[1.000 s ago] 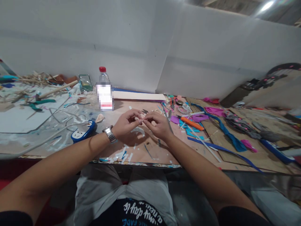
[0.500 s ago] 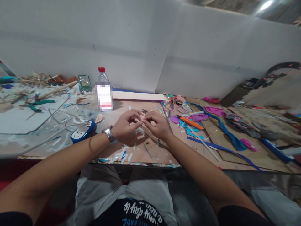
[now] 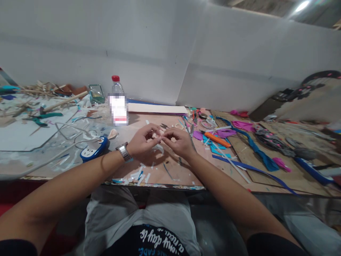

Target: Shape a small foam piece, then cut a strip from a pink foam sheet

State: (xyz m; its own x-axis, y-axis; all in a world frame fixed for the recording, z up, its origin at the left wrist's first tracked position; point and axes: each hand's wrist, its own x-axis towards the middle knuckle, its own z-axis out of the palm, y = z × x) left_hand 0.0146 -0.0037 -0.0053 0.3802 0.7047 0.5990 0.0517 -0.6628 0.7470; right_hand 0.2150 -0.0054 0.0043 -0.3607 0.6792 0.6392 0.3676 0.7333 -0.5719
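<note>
My left hand [image 3: 145, 143] and my right hand [image 3: 178, 142] meet fingertip to fingertip above the table [image 3: 157, 170]. Both are closed in a pinch on something small and pale between them, too small to name. Under the hands, a curled white strip [image 3: 159, 149] shows partly. Just beyond the fingers lie dark metal tips of a tool [image 3: 163, 126], its rest hidden. Small white and blue paper scraps [image 3: 139, 175] are scattered near the table's front edge, below my left hand.
A bottle with a red cap [image 3: 117, 103] stands behind my left hand. Left are a blue power strip [image 3: 94, 149], its cable and green-handled pliers [image 3: 39, 121]. On the right lie an orange utility knife [image 3: 217, 139], a blue ribbon [image 3: 255, 170] and a wooden board [image 3: 247, 156].
The fingertips have shifted very slightly while staying pinched together. Everything else on the table looks the same.
</note>
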